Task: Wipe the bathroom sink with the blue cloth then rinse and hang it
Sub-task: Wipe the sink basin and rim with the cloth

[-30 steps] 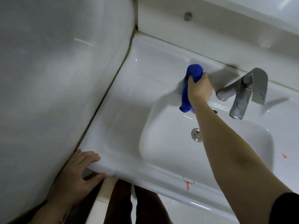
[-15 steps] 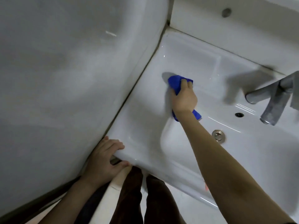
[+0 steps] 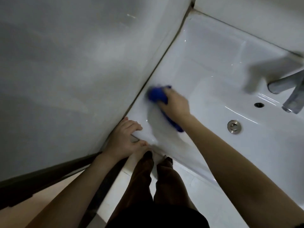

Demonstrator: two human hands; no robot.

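The white sink (image 3: 212,51) fills the right half of the view, set against a grey wall. My right hand (image 3: 175,102) grips the bunched blue cloth (image 3: 156,95) and presses it onto the sink's left ledge close to the wall seam; the hand and cloth are motion-blurred. A tail of the cloth sticks out under my wrist. My left hand (image 3: 125,140) holds the sink's front left corner, fingers curled over the rim and thumb below it.
A metal faucet (image 3: 289,89) stands at the right edge above the basin. The overflow hole (image 3: 259,105) and the drain plug (image 3: 234,126) lie in the basin. The grey wall (image 3: 74,71) bounds the sink's left side. My legs stand below the front rim.
My right hand has swept the cloth from beside the faucet leftward and toward me along the ledge, to near the wall. The view has shifted left. My left hand keeps its hold on the corner.
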